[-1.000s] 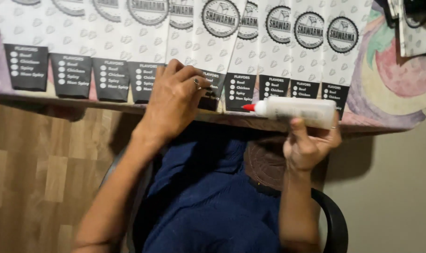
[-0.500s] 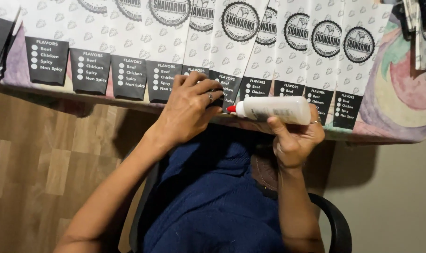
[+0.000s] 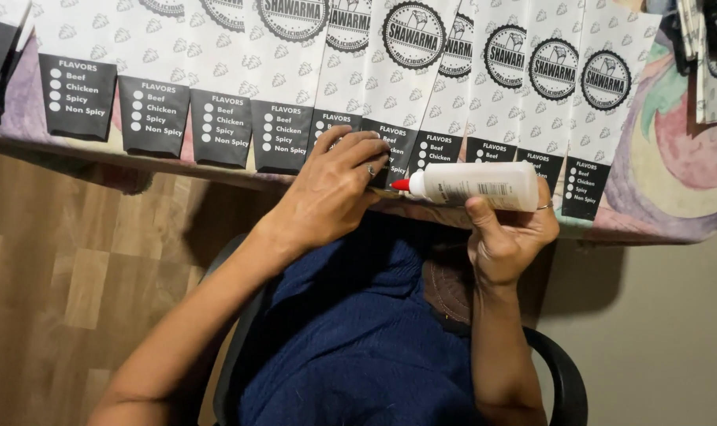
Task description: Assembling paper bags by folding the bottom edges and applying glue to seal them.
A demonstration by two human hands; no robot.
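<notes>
My right hand point(image 3: 506, 237) grips a white glue bottle point(image 3: 476, 184) with a red tip, held sideways with the tip pointing left. The tip sits at the lower edge of a black-and-white printed paper sleeve point(image 3: 398, 95). My left hand point(image 3: 335, 189) rests on that same sleeve's bottom edge, fingers curled and pressing it at the table's rim, right beside the red tip. A row of several like sleeves point(image 3: 224, 87) lies overlapped along the table.
The table carries a colourful patterned cloth point(image 3: 666, 158). Below it are my blue-clad lap point(image 3: 358, 339), a black chair arm point(image 3: 559, 379), a wooden floor point(image 3: 51, 284) at left and a grey wall point(image 3: 674, 331) at right.
The bottle's tip has moved left to my left hand at the sleeve's bottom edge. The whole view has shifted a little down and right.
</notes>
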